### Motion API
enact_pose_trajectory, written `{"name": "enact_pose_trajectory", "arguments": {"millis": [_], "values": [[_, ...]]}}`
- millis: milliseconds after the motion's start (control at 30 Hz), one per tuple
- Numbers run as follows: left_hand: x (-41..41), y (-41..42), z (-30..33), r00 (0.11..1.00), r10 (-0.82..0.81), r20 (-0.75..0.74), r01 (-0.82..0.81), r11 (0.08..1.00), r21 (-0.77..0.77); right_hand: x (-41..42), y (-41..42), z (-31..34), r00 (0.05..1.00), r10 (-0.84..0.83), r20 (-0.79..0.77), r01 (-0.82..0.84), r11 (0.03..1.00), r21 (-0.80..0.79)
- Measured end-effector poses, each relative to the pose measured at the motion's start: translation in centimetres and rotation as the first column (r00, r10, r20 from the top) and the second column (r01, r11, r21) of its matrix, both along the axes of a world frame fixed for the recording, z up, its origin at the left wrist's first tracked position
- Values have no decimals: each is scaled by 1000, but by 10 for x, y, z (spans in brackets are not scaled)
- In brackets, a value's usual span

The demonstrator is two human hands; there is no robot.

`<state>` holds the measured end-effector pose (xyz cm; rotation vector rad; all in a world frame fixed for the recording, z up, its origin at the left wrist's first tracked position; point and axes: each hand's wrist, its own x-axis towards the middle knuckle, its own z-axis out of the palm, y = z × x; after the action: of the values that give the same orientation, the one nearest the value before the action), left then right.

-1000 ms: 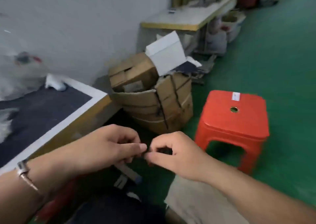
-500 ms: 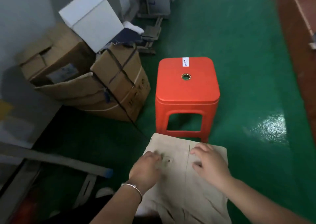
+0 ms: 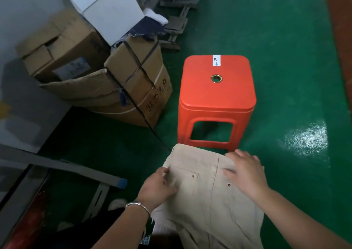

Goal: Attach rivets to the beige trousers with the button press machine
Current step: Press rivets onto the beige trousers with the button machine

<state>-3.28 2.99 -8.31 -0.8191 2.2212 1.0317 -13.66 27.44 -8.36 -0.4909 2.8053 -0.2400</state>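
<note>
Smoothing beige trousers (image 3: 207, 195) across lap: left hand (image 3: 158, 187) pinches pocket edge, right hand (image 3: 245, 174) lies flat, fingers spread, likely tensioning cloth to check two rivets (image 3: 193, 176) between grips. Red stool (image 3: 217, 100) just beyond; press machine unseen.

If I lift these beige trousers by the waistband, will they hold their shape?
Probably not. The beige trousers already lie creased and folded under the left hand and right hand, so they look floppy. Likely light, and the rivets add little stiffness.
</note>
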Motion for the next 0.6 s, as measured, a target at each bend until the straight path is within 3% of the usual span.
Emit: {"name": "enact_pose_trajectory", "arguments": {"millis": [67,133,233,300,367,467,500,533,600], "values": [[-1,1,2,997,40,-59,-40,999,16,5,-2,12,989,-12,144,40,980,-195],[1,-2,7,987,14,-159,-30,994,-101,10,-6,31,938,127,322,4,926,-376],[7,-4,17,927,-244,-283,149,936,-319,17,-14,65,731,414,542,-102,852,-513],[9,-2,28,806,-514,-292,344,809,-477,22,-18,79,591,489,642,-181,855,-486],[8,-1,33,614,-742,-269,485,623,-613,26,-23,88,518,509,688,-265,860,-436],[7,5,37,380,-902,-204,567,402,-720,31,-27,91,447,508,737,-370,855,-365],[5,8,38,375,-911,-172,604,380,-700,33,-28,91,469,496,731,-388,859,-334],[4,9,35,429,-897,-108,658,392,-643,33,-27,88,536,472,700,-412,870,-271],[2,4,33,555,-828,78,722,432,-541,27,-21,79,765,389,514,-441,897,-22]]}}
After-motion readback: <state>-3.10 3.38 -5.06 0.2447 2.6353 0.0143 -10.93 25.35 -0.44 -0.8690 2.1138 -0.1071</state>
